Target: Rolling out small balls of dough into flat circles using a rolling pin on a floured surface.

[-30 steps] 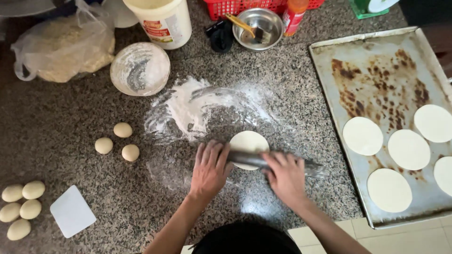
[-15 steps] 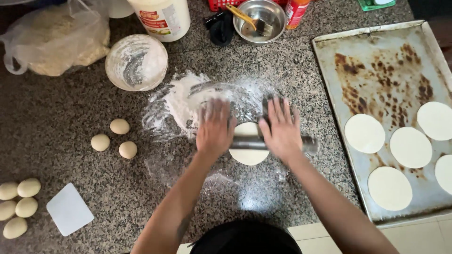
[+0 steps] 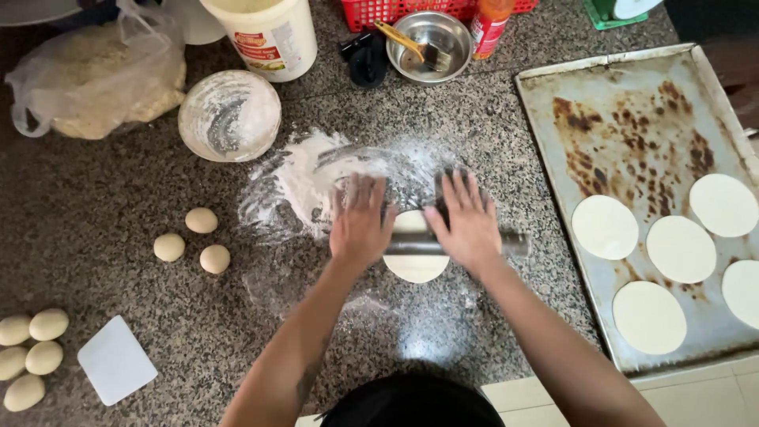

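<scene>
Both hands, the left hand [image 3: 360, 221] and right hand [image 3: 466, 220], lay spread flat on a rolling pin [image 3: 458, 243] over a dough disc [image 3: 416, 255] on the floured worktop [image 3: 490, 142], five rolled discs [image 3: 605, 227] on the tray [image 3: 632, 87], and seven balls [image 3: 201, 220] apparently unrolled.

1. The rolling pin [image 3: 443, 243] lies across a dough disc [image 3: 415, 265] near the middle of the counter [image 3: 103, 237], under the left hand [image 3: 360, 221] and the right hand [image 3: 468, 221].
2. A flour patch [image 3: 308, 178] spreads just behind the hands.
3. A bowl [image 3: 229, 116] sits behind and left of the flour, with a tub [image 3: 265, 35] behind it at the far edge.
4. A bag [image 3: 87, 83] fills the far left corner.
5. Three dough balls [image 3: 194, 237] lie left of the hands.
6. More dough balls [image 3: 28, 348] cluster at the left edge, a scraper [image 3: 117, 360] beside them.
7. A baking tray [image 3: 632, 111] lies along the right edge with rolled discs [image 3: 664, 253] on its near half.
8. A metal bowl [image 3: 427, 35] stands at the far edge.
</scene>
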